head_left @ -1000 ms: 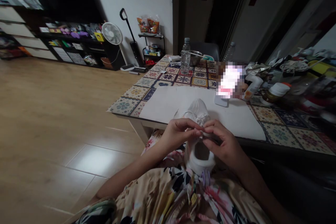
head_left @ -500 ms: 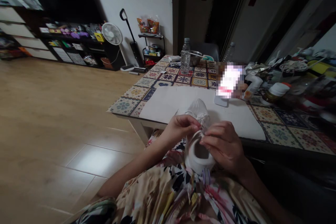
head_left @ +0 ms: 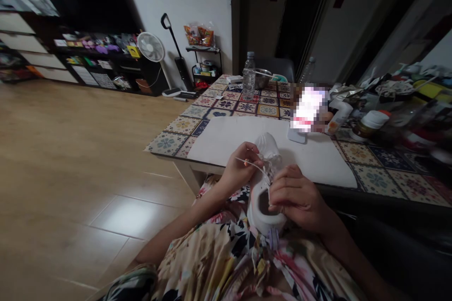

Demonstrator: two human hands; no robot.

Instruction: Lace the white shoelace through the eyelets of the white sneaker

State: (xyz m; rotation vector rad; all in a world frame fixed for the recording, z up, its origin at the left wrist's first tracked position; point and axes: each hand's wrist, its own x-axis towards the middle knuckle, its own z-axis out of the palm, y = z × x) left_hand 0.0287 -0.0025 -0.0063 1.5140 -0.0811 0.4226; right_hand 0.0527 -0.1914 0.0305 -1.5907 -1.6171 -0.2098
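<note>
A white lace-up shoe [head_left: 267,218] rests on the lap with its toe over the table edge and its opening facing me. My left hand [head_left: 243,165] is at the left side of the lacing, its fingers curled in a pinch. A loose white shoelace [head_left: 254,164] runs across this hand toward the shoe's eyelets; a small orange spot shows there. My right hand [head_left: 298,195] is closed at the right of the opening, pinching a strand of lace that runs up from its fingertips. Its fingers partly hide the shoe's right side.
A white sheet [head_left: 226,138] covers the near part of the patterned table [head_left: 167,143]. On it stands a lit phone [head_left: 308,110] on a holder. Behind are a water bottle [head_left: 249,77] and a metal bowl [head_left: 262,78]. Jars and clutter [head_left: 370,124] crowd the right side.
My hands have moved slightly apart. The left has shifted left and up, and a lace end now lies across it. The right fingers have dropped lower beside the shoe opening.
</note>
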